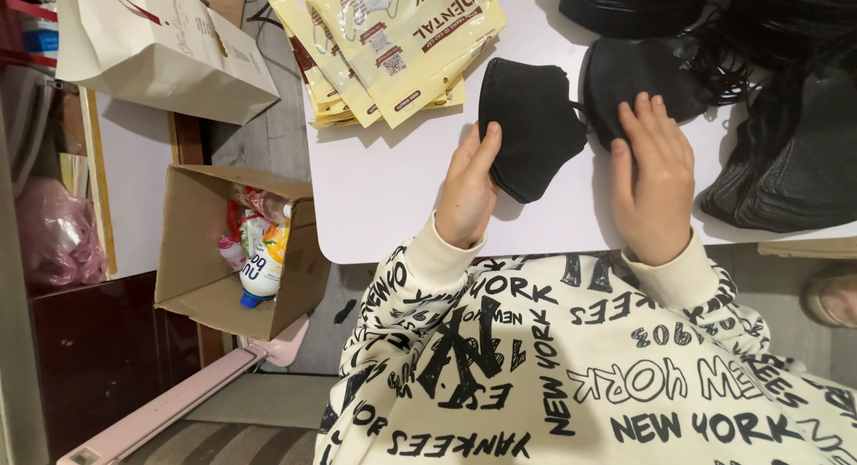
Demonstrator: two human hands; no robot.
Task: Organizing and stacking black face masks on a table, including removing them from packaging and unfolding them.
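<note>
1. Leftmost, a cardboard box [234, 251] of bottles sits on the floor.
2. On the white surface [384, 206], the left hand [466, 193] pinches a folded black mask [528, 126].
3. Right hand [654, 179] lies flat, fingers open, on a second black mask [638, 77]; bagging likely needs a yellow pouch [393, 45].

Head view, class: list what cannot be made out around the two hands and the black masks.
- Black mask under the left hand: its inner side faces the white table, hidden.
- Second mask: lower part covered by the right hand.
- Mask stacks: count unreadable, cut by the top and right edges.
- Cardboard box: its walls hide the lower contents.
</note>
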